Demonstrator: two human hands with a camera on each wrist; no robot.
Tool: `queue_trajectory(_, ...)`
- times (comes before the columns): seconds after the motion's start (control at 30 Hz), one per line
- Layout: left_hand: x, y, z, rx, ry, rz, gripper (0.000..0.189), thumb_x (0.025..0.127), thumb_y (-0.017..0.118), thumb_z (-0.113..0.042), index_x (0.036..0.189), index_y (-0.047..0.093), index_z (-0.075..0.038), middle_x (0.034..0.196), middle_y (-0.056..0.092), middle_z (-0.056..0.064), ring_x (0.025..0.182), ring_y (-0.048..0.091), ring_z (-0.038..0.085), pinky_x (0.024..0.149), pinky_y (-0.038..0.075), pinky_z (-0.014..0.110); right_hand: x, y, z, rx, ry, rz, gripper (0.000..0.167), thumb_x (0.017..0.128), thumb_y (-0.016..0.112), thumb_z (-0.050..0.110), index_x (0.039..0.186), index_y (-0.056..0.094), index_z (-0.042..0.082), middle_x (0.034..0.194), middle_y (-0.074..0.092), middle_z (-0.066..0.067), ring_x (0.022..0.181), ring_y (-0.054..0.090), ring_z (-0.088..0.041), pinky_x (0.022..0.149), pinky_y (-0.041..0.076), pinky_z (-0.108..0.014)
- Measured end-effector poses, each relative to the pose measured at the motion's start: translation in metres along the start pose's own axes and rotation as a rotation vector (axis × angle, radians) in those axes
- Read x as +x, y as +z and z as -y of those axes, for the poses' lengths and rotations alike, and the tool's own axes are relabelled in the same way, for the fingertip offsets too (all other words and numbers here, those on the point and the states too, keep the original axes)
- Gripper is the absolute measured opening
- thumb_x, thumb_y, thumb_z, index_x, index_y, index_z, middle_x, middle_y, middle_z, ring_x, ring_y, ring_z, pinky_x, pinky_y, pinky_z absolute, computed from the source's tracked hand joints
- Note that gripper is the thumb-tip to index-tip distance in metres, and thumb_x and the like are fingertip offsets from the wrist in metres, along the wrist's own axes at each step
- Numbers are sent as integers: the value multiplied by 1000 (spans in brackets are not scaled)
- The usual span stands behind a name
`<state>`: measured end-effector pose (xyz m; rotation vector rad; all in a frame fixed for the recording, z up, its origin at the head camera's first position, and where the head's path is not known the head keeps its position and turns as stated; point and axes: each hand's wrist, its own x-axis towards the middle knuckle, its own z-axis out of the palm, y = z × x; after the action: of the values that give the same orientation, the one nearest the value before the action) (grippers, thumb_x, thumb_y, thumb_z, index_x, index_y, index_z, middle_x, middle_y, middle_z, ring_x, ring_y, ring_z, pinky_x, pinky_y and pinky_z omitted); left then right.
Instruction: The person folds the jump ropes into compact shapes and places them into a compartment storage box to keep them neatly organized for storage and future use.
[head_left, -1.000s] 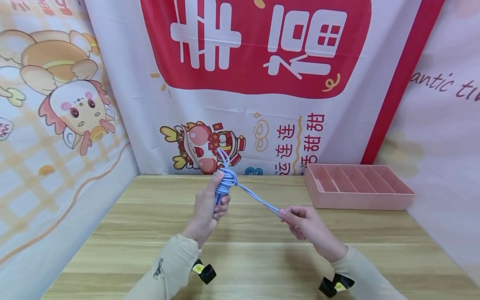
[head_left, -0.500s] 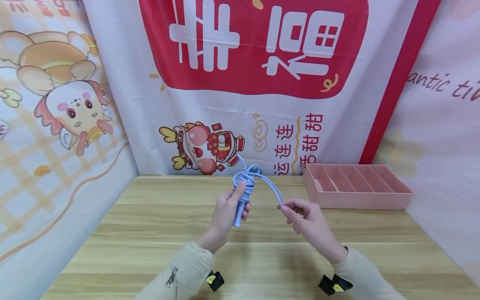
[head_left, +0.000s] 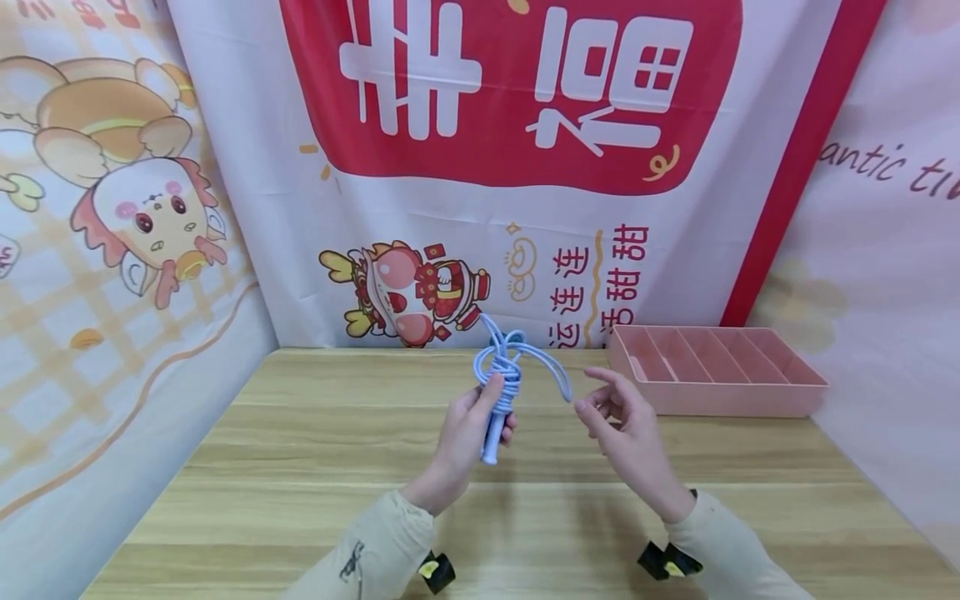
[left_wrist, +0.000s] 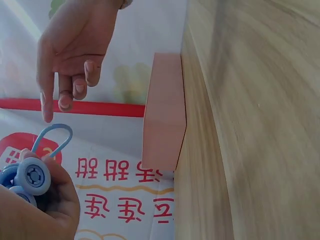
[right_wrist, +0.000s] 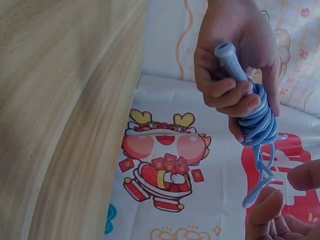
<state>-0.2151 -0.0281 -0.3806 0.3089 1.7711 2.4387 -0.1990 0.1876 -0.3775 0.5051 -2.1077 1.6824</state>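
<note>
A blue jump rope [head_left: 508,390] is bundled, its cord wound in several turns about its handles. My left hand [head_left: 459,435] grips the bundle over the table, thumb along the coils and fingers curled round the handles. In the left wrist view two round handle ends [left_wrist: 34,176] show side by side; in the right wrist view one handle [right_wrist: 231,62] sticks out past the fingers. Loose loops stand at the far end, and one cord loop [head_left: 558,372] bends toward my right hand [head_left: 630,433]. That hand holds nothing; its index finger reaches out and its thumb stands apart, just beside the loop.
A pink divided box [head_left: 720,400] stands at the table's back right, beyond my right hand. The wooden table [head_left: 315,467] reaches back to a printed cloth [head_left: 450,208], with printed cloth walls on both sides. A small black wrist device [head_left: 667,562] sits under each sleeve.
My left hand has moved right with the jump rope and tilted it, baring a handle. My right hand has let go of the cord, which was pulled taut and now curves loosely.
</note>
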Motion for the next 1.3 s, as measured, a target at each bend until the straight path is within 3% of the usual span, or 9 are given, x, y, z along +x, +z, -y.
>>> queue_trajectory(0.27,-2,1,-1,-85,-71,2,68,93,60,-55,131,53,0,103,68,18,88,65,19,79,54,31,-1,0,-1,1,21,9,41,94,67,6,132,50,5,90,60,-15,61,55,-22,44,45,-27)
queue_trajectory(0.57,-2,4,0,-155,-107,13,68,92,62,-53,135,54,0,114,59,8,101,53,19,91,43,35,0,-2,0,-4,26,7,25,95,66,7,119,60,3,87,59,-15,60,54,-19,44,44,-26)
queue_trajectory(0.77,-4,2,1,-110,-70,-3,67,92,68,-45,136,53,3,125,59,13,108,55,20,98,42,36,-1,-5,2,-40,59,24,20,96,66,16,112,64,5,88,61,-12,67,57,-28,49,49,-28)
queue_trajectory(0.93,-5,0,2,-67,-49,-24,60,89,74,-36,130,58,6,124,63,14,112,59,22,100,43,36,-1,-5,5,-41,60,22,25,96,67,19,114,63,3,98,64,-12,82,62,-25,65,55,-33)
queue_trajectory(1.1,-6,0,-6,2,-32,-38,61,86,76,-39,126,61,4,123,64,15,112,61,23,101,43,37,0,-8,12,-52,81,37,31,96,67,24,119,62,4,110,64,-10,96,62,-22,81,53,-28)
queue_trajectory(1.3,-5,-1,-8,20,-16,-38,58,86,77,-37,125,62,3,121,66,12,113,61,23,101,42,37,-1,-11,15,2,92,87,33,94,70,24,120,63,5,113,64,-7,102,61,-25,84,52,-29)
